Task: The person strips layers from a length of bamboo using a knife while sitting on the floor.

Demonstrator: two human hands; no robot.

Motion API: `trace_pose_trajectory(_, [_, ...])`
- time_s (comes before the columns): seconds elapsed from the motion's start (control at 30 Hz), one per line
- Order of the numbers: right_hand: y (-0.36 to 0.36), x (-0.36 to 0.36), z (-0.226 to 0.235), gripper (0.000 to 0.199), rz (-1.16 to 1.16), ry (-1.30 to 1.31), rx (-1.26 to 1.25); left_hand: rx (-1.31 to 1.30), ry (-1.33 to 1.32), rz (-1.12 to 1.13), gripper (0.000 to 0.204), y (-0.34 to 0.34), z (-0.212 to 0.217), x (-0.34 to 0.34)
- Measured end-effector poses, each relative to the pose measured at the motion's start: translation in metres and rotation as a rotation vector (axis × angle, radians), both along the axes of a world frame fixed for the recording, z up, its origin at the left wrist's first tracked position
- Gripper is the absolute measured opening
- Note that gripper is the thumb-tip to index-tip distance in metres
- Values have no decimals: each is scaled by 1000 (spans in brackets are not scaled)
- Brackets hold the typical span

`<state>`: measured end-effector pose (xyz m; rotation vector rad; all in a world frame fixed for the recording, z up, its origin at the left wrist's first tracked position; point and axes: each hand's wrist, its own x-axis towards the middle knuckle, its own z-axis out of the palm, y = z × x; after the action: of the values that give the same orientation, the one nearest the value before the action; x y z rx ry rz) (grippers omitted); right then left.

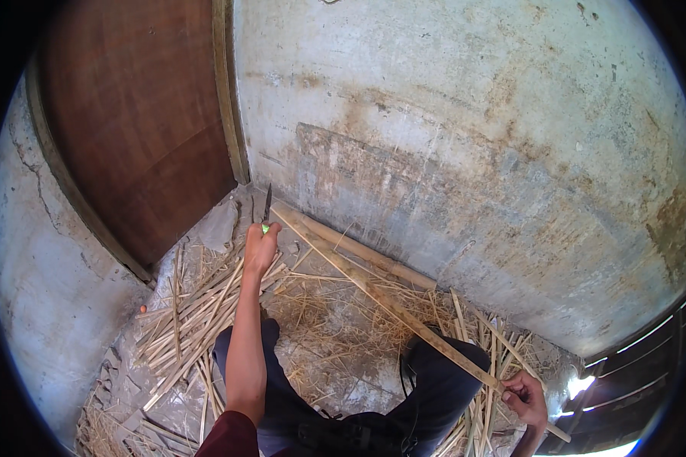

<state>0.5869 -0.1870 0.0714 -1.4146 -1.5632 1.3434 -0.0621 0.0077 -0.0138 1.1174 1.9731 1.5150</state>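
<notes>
My left hand [261, 245] is closed round the handle of a knife, a bit of bright green showing at the grip. The knife's dark narrow blade [267, 204] points up and away toward the wall. At the lower right, my right hand [526, 397] pinches a long split bamboo strip [373, 289] near its near end. From there the strip slants across my right knee to the far left, its far end close to the blade but apart from it. Behind it, a thicker bamboo piece [366, 251] lies along the foot of the wall.
Cut bamboo sticks [194, 316] are heaped left of my legs, and more sticks [495, 346] lie at the right. Shavings [305, 312] litter the floor between. A stained wall [465, 137] stands ahead, a brown door [133, 129] at the left, dark slats [640, 373] at the right.
</notes>
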Motion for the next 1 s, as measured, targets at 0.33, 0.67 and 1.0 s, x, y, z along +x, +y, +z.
trace_pose_trajectory(0.33, [21, -7, -12, 25, -41, 7, 50, -31, -55, -88, 47, 8, -31, 12])
trace_pose_trajectory(0.67, [59, -86, -32, 12, 25, 186, -136, -8, 192, -495, 38, -23, -4, 105])
trace_pose_trajectory(1.0, [104, -153, -30, 8, 282, 162, -159, 11, 317, -665, 36, -42, 15, 138])
